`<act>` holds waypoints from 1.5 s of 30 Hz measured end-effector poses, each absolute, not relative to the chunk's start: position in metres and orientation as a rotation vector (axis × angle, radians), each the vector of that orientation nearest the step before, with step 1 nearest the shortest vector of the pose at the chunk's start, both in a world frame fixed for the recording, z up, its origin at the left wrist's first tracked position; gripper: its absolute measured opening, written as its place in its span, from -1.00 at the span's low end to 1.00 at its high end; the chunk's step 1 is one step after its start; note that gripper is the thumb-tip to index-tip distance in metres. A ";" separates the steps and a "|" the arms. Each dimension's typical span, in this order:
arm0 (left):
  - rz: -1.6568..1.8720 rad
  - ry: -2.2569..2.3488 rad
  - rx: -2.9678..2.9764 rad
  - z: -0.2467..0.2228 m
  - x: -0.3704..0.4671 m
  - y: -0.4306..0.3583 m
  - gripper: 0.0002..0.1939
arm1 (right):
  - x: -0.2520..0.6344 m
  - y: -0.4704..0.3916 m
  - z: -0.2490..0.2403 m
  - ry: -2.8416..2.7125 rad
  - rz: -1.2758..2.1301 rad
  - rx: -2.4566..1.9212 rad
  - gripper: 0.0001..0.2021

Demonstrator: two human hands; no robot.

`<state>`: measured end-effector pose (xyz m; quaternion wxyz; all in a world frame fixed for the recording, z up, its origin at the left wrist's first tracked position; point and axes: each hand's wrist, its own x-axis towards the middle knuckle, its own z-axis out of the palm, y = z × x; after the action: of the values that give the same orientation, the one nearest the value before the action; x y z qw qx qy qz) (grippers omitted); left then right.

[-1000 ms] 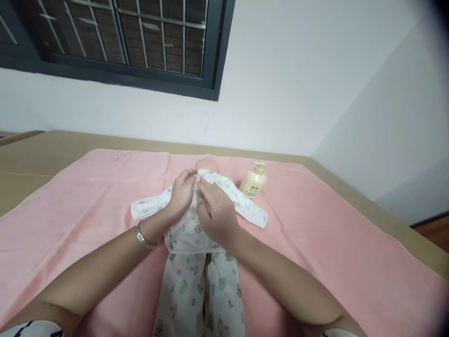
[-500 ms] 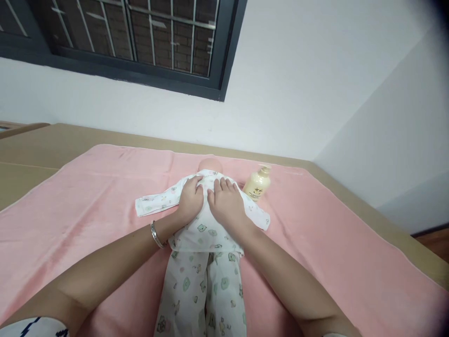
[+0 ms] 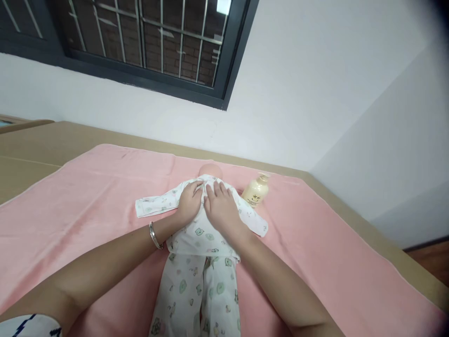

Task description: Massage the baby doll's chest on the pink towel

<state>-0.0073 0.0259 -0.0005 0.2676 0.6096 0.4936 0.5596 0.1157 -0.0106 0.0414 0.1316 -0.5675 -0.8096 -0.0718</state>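
Note:
A baby doll lies on its back or front, I cannot tell which, in a white top and trousers printed with small green figures. Its smooth round head points away from me and its sleeves stretch out sideways. My left hand rests on the upper left of the top, fingers lying near the collar. Beside it, my right hand lies flat on the upper right with its fingers spread. Both hands touch the cloth. A cream pump bottle is by the doll's right-hand sleeve.
Under the doll spreads a pink sheet with some creases. It covers much of a tan surface, which meets a white wall at the back. A dark-framed window with bars is above.
My right hand has slid slightly left over the top, and its fingers are spread a little more. The left hand has barely moved on the cloth. The camera view has tilted a little.

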 end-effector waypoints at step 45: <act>0.954 1.511 2.267 0.018 -0.019 0.034 -0.62 | 0.112 -0.021 0.044 -2.283 -0.203 -1.764 -0.48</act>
<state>-0.0189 0.0343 0.0180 0.1270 0.7790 0.5191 0.3279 0.1118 -0.0207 0.0444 0.1241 -0.6052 -0.7833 -0.0695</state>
